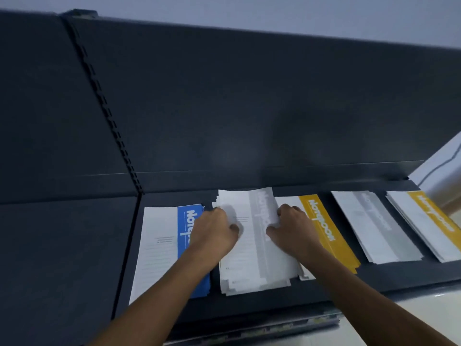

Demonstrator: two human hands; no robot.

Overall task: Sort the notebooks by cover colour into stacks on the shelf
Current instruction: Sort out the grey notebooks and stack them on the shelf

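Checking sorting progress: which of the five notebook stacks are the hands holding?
The grey-banded white notebook stack, second from left, beside the blue-banded stack; left hand and right hand grip it.

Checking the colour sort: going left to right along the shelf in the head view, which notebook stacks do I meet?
Blue stack → grey stack → yellow stack → second grey stack → second yellow stack.

The left hand [214, 233] and right hand [291, 231] held the grey stack [254, 248] by its sides on the shelf [249, 305], between a blue stack [159, 245] and a yellow stack [324, 228].
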